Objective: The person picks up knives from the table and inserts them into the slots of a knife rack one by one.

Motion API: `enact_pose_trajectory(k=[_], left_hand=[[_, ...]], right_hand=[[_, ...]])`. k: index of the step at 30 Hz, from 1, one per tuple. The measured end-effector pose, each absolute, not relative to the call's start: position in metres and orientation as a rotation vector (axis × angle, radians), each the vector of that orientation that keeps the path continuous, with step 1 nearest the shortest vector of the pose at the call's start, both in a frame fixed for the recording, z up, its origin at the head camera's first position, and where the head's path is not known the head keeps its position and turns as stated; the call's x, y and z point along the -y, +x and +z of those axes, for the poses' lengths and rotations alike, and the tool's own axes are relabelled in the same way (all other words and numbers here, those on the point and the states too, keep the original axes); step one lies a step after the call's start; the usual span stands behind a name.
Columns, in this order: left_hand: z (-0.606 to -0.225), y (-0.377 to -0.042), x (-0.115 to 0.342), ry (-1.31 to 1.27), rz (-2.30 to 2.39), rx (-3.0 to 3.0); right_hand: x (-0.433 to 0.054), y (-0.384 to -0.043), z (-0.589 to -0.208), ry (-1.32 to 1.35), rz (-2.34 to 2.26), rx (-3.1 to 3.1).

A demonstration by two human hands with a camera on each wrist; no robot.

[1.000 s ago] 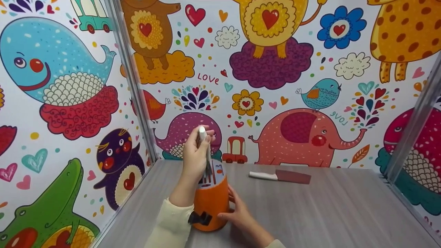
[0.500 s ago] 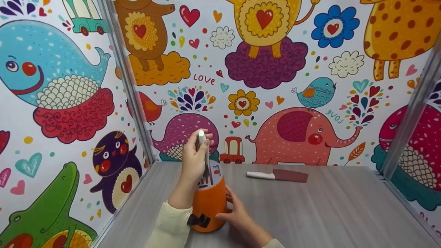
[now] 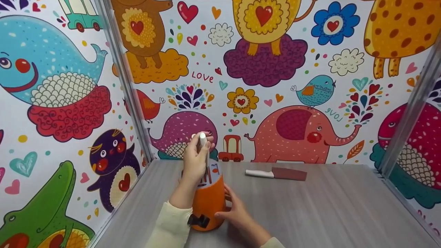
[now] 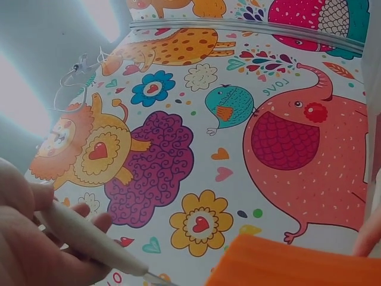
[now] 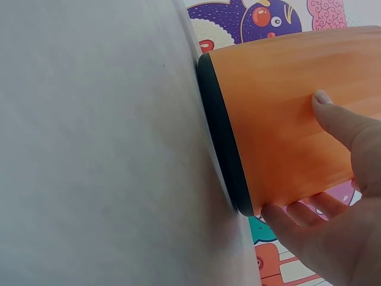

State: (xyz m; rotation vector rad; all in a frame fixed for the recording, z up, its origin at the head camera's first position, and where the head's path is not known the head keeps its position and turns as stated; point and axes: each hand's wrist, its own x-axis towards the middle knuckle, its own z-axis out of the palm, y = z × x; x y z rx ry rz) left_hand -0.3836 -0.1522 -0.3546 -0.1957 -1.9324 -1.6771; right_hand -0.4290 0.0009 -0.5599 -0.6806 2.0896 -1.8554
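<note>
An orange knife block point(image 3: 208, 206) with a dark base stands upright on the table, its slotted top point(image 3: 215, 172) tilted toward me. Above the slots, my left hand point(image 3: 196, 158) grips the white handle of a knife point(image 3: 203, 137), which points down with its narrow blade at the slots. The left wrist view shows this knife handle point(image 4: 98, 244) across the fingers and the start of a metal blade. My right hand point(image 3: 237, 210) holds the block's right side low down. In the right wrist view its thumb point(image 5: 339, 119) lies along the orange wall, the fingers round the other side.
A cleaver point(image 3: 275, 174) with a white handle and a reddish-brown blade lies on the grey table point(image 3: 310, 213) behind and right of the block. Walls printed with cartoon animals point(image 3: 293, 134) enclose the table at the back and sides.
My left hand and its knife have come down slightly toward the slotted top. The right hand keeps its hold on the block, while the head view has shifted a little.
</note>
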Motion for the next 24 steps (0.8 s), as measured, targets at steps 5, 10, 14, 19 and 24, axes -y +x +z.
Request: enact_pose_trajectory(k=[5, 10, 14, 19, 24], left_hand=[[-0.362, -0.388, 0.153, -0.189, -1.679, 1.943], [-0.372, -0.395, 0.154, -0.178, -1.682, 1.962], [-0.379, -0.400, 0.154, -0.173, -1.671, 1.966], [-0.384, -0.402, 0.152, -0.158, -1.656, 1.975], [-0.387, -0.402, 0.150, -0.131, -1.629, 2.016]], right_hand=[[0.002, -0.427, -0.560, -0.643, -1.847, -2.135], [0.001, -0.427, -0.557, -0.622, -1.832, -2.146], [0.000, -0.428, -0.557, -0.632, -1.830, -2.141], [0.001, -0.430, -0.558, -0.648, -1.837, -2.142], [0.002, -0.430, -0.560, -0.657, -1.838, -2.155]])
